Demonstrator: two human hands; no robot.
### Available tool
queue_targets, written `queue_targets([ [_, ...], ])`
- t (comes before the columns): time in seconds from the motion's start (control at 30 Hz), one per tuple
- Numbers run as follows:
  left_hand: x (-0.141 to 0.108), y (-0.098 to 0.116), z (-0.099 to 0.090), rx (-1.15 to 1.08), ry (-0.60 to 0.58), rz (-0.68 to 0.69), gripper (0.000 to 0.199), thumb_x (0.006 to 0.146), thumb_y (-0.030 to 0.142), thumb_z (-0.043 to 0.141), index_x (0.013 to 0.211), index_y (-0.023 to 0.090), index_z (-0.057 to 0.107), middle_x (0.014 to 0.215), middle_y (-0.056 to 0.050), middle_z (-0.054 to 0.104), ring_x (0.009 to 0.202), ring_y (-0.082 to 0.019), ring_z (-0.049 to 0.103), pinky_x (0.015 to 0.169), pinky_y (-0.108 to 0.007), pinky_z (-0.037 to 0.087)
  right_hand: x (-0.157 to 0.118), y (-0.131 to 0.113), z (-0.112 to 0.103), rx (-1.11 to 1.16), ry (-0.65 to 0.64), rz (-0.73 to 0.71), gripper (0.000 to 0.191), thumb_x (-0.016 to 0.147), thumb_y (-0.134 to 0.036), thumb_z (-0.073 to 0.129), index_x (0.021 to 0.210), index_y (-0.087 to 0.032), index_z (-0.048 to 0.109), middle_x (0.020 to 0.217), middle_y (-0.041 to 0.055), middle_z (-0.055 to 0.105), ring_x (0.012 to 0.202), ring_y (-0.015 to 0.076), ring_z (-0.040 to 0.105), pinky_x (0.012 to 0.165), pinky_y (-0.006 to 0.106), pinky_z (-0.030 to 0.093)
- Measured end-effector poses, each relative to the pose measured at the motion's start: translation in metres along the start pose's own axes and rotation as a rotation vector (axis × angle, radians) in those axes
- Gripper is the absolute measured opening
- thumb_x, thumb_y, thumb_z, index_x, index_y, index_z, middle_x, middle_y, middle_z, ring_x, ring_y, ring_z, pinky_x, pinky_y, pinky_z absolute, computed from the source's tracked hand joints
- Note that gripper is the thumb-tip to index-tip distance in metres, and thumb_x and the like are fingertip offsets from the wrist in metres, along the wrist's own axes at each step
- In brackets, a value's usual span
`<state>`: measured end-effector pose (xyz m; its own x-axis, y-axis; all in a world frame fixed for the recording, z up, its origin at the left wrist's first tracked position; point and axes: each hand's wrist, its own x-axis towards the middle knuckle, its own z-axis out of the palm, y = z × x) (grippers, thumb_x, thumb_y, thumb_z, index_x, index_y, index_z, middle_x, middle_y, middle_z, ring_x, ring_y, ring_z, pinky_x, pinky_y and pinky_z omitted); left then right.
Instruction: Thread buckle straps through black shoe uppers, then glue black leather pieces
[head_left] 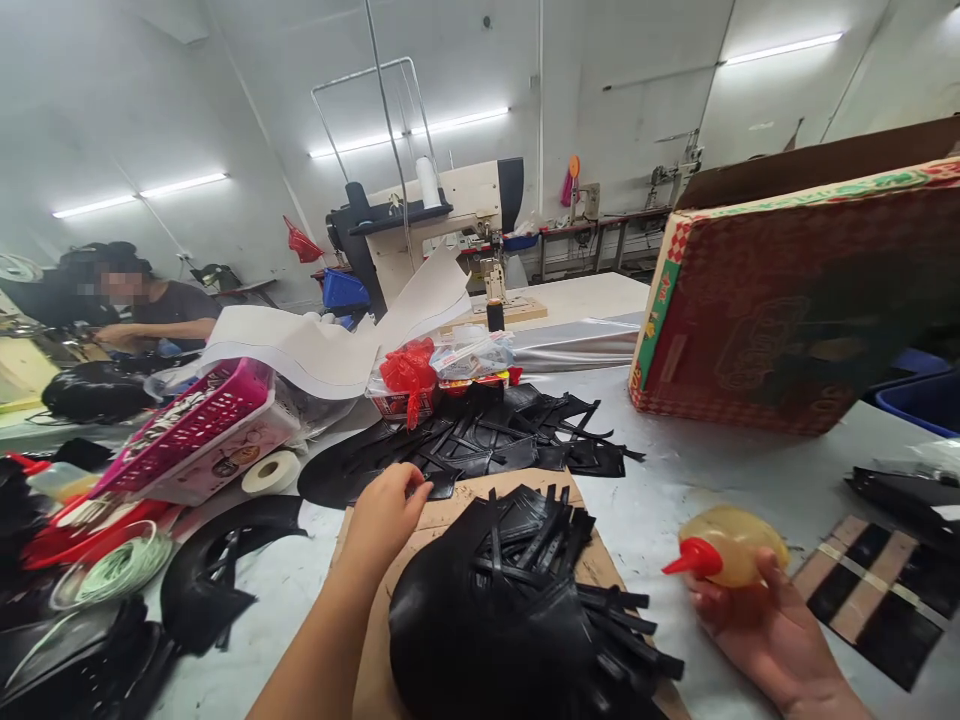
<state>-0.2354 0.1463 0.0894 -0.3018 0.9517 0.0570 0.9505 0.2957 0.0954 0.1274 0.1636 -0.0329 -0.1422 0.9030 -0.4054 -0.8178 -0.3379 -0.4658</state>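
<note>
My right hand (757, 620) is wrapped round a squeeze bottle (739, 535) of yellowish liquid, its red nozzle pointing left. My left hand (394, 505) reaches over the far edge of a cardboard sheet (375, 610), fingers curled together beside a black leather-like piece. What the fingertips hold, if anything, is hidden. On the cardboard, between my hands, lies a stack of black leather-like pieces (480, 610) with many narrow straps fanned to the right. Beyond my left hand spreads a second pile of black strapped pieces (480, 440).
Left are a pink basket (187, 425), a tape roll (271, 473), green cord (124, 570) and a curved black piece (202, 570). A big box (787, 300) stands right, near a striped panel (874, 595). Behind is a sewing machine (427, 220); a co-worker (172, 305) sits far left.
</note>
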Motion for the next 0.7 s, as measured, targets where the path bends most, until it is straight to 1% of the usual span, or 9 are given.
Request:
queue_targets([
  [0.1,-0.042,0.033,0.006,-0.203,-0.113,0.071,0.004,0.082,0.028,0.054,0.082,0.025,0.057,0.082,0.002,0.065,0.078,-0.017,0.060,0.069,-0.025,0.044,0.000,-0.005,0.005,0.024,-0.070,0.021,0.047,0.047,-0.038,0.088,0.083,-0.018,0.066,0.066,-0.0010,0.067,0.046,0.0090,0.055,0.047,0.020,0.053],
  [0.17,-0.065,0.056,0.012,-0.313,-0.200,0.157,0.005,0.080,0.028,0.056,0.083,0.025,0.058,0.082,0.002,0.065,0.079,-0.018,0.059,0.071,-0.026,0.044,0.002,-0.008,0.005,0.034,-0.106,0.032,0.050,0.042,-0.043,0.088,0.079,-0.018,0.066,0.064,-0.0015,0.066,0.044,0.0079,0.053,0.044,0.019,0.052],
  [0.2,-0.073,0.067,0.015,-0.332,-0.235,0.209,0.007,0.080,0.028,0.055,0.085,0.024,0.058,0.084,0.001,0.065,0.081,-0.018,0.059,0.073,-0.027,0.045,0.004,-0.009,0.004,0.037,-0.126,0.032,0.051,0.040,-0.045,0.088,0.078,-0.018,0.066,0.063,-0.0018,0.066,0.044,0.0074,0.053,0.044,0.018,0.052],
  [0.27,-0.086,0.086,0.020,-0.299,-0.276,0.297,0.013,0.081,0.029,0.054,0.091,0.021,0.058,0.091,-0.003,0.064,0.087,-0.021,0.059,0.078,-0.031,0.044,0.008,-0.010,0.000,0.045,-0.173,0.025,0.052,0.042,-0.047,0.087,0.079,-0.018,0.067,0.064,-0.0021,0.067,0.044,0.0070,0.053,0.044,0.016,0.052],
  [0.33,-0.090,0.100,0.025,-0.212,-0.281,0.341,0.020,0.082,0.030,0.055,0.097,0.017,0.058,0.098,-0.007,0.063,0.093,-0.025,0.057,0.082,-0.036,0.043,0.011,-0.009,-0.006,0.039,-0.213,0.024,0.051,0.045,-0.048,0.085,0.083,-0.019,0.067,0.066,-0.0017,0.068,0.045,0.0075,0.055,0.045,0.016,0.054],
  [0.4,-0.090,0.108,0.031,-0.141,-0.284,0.344,0.028,0.079,0.031,0.059,0.102,0.014,0.058,0.103,-0.011,0.062,0.098,-0.028,0.056,0.085,-0.039,0.042,0.012,-0.009,-0.011,0.010,-0.229,0.014,0.050,0.047,-0.047,0.085,0.085,-0.020,0.067,0.070,-0.0017,0.070,0.049,0.0086,0.059,0.049,0.016,0.055],
  [0.5,-0.083,0.112,0.038,-0.169,-0.314,0.340,0.037,0.076,0.029,0.064,0.108,0.014,0.057,0.107,-0.011,0.062,0.102,-0.027,0.055,0.089,-0.039,0.040,0.011,-0.009,-0.013,-0.060,-0.254,-0.029,0.046,0.049,-0.044,0.085,0.086,-0.024,0.067,0.076,-0.0035,0.071,0.056,0.0103,0.064,0.053,0.018,0.056],
  [0.6,-0.077,0.109,0.040,-0.259,-0.354,0.350,0.038,0.073,0.025,0.067,0.109,0.018,0.057,0.110,-0.009,0.062,0.105,-0.026,0.054,0.092,-0.038,0.038,0.003,-0.016,-0.006,-0.148,-0.299,-0.155,0.042,0.053,-0.044,0.084,0.088,-0.028,0.065,0.082,-0.0031,0.071,0.060,0.0129,0.065,0.049,0.020,0.055],
  [0.7,-0.073,0.106,0.035,-0.348,-0.413,0.361,0.030,0.072,0.022,0.065,0.102,0.018,0.059,0.104,-0.006,0.064,0.100,-0.024,0.056,0.088,-0.035,0.041,-0.007,-0.029,0.003,-0.314,-0.314,-0.358,0.049,0.052,-0.047,0.083,0.094,-0.029,0.063,0.080,-0.0005,0.069,0.062,0.0169,0.064,0.042,0.022,0.051],
])
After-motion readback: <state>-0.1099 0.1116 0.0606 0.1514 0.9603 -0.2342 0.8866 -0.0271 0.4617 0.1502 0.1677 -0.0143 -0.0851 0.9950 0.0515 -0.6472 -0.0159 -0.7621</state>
